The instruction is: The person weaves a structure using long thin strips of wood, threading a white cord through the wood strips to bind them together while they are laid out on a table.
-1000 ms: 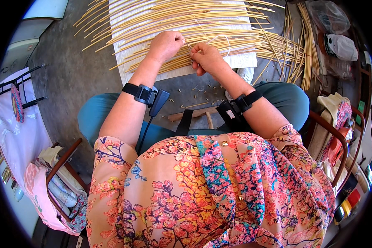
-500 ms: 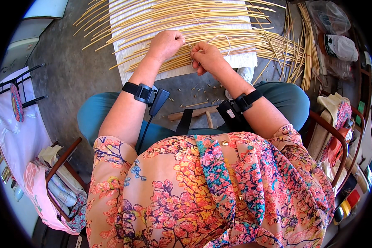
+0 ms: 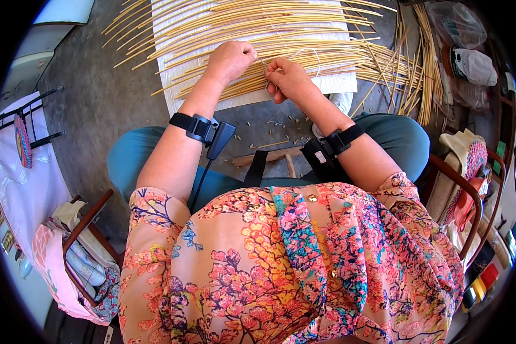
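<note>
Many thin yellow-brown stalks (image 3: 223, 26) lie side by side across a white board (image 3: 180, 106), and a line of string (image 3: 274, 24) crosses them near the middle. Above the near stalks, my left hand (image 3: 231, 59) is closed with its fingertips pinched together, close to the string. Just right of it, my right hand (image 3: 288, 79) is closed on white string, its fingers curled. A loop of that white string (image 3: 317, 59) curves out over the stalks beyond my right hand. What my left fingertips grip is too small to see clearly, though string runs between the two hands.
Loose stalks (image 3: 424, 69) lie bundled at the right of the board. Short cut pieces and a wooden stick frame (image 3: 269, 156) lie on the floor between my knees. Chairs with cloths stand at left (image 3: 89, 246) and right (image 3: 464, 189). Clear plastic bags (image 3: 456, 26) sit at far right.
Almost nothing differs. Both hands keep their grip and place, with only a very slight shift of the fingers.
</note>
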Motion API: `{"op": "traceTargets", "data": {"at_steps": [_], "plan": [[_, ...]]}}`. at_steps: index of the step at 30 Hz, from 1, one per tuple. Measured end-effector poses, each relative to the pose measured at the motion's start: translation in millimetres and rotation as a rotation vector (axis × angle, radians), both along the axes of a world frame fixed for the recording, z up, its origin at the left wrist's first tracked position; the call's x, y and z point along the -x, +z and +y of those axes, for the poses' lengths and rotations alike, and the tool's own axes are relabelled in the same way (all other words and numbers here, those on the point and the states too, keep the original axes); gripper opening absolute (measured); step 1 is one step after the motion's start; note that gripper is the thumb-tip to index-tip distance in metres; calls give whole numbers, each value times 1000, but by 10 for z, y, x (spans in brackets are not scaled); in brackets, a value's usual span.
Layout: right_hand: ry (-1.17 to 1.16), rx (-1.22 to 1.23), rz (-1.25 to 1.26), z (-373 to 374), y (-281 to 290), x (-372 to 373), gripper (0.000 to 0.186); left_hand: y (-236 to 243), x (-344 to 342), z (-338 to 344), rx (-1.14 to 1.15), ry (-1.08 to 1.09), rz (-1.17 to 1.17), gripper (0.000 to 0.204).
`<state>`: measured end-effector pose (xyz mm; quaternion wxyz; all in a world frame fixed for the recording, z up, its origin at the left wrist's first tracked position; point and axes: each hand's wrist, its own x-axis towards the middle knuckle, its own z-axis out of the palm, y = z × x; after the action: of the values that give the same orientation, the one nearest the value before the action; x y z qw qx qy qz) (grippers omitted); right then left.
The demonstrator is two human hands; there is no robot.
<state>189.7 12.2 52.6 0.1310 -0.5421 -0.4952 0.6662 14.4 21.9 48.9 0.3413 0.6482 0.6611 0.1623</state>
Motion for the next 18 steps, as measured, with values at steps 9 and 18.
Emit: {"op": "traceTargets", "data": {"at_steps": [9,18], "plan": [[-27,-31,-2,-34,-16,28,9,-6,19,-6,5,3,-22,20],[-135,-73,-21,-85,-61,86,8,-48,14,-5,-7,26,-78,15]]}}
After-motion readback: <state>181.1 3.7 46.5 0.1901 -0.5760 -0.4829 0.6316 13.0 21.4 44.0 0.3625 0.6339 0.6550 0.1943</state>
